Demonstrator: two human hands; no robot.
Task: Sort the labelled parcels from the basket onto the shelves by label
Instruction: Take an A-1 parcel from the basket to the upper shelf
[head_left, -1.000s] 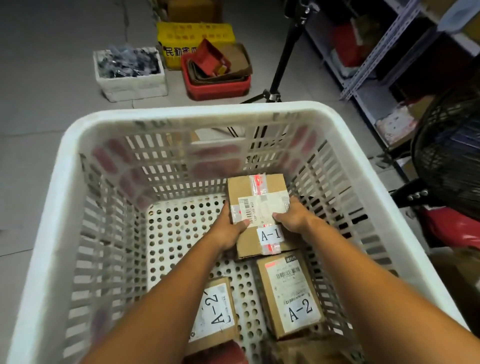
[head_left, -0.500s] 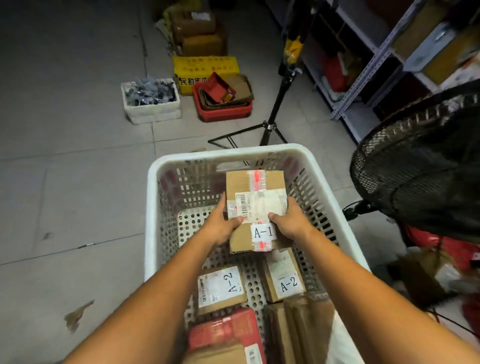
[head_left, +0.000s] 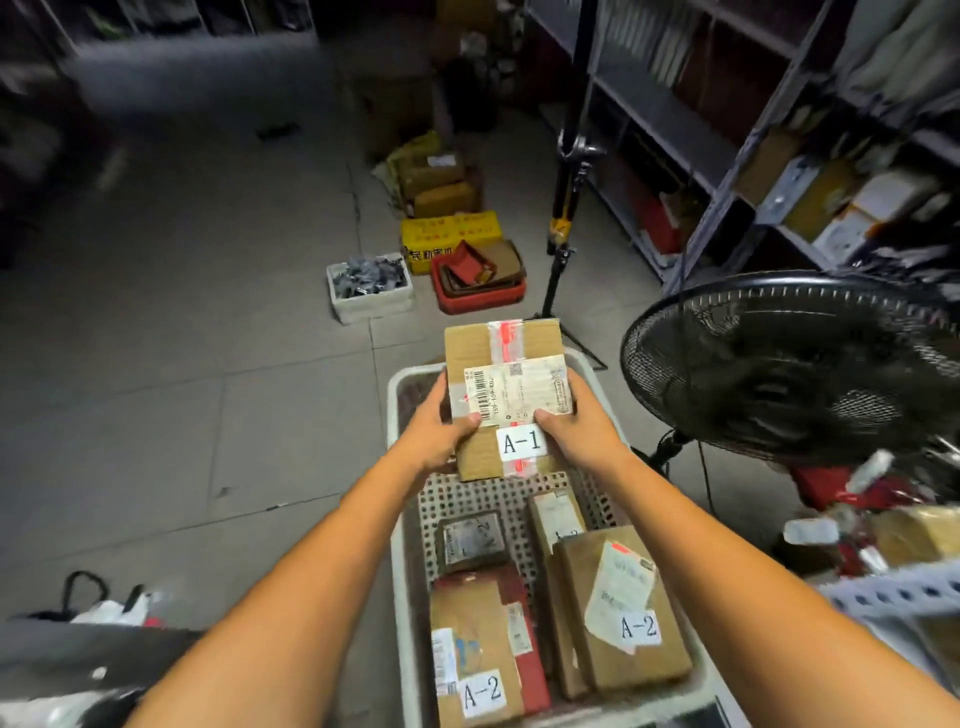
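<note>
Cardboard A-1 parcel (head_left: 506, 395) (both hands) above basket (head_left: 401, 519)

Counts: 1 A-1 parcel (head_left: 501, 395) mid-frame. 2 hands: left hand (head_left: 441, 441), right hand (head_left: 576, 431). 1 white basket (head_left: 401, 571) lower centre, 5 parcels (head_left: 556, 514) countable inside. 2 A-2 labels (head_left: 640, 627) readable. 1 fan (head_left: 779, 374) right. Upper centre: 1 white bin (head_left: 371, 306), 1 red crate (head_left: 480, 302), 1 yellow box (head_left: 449, 228).
</note>
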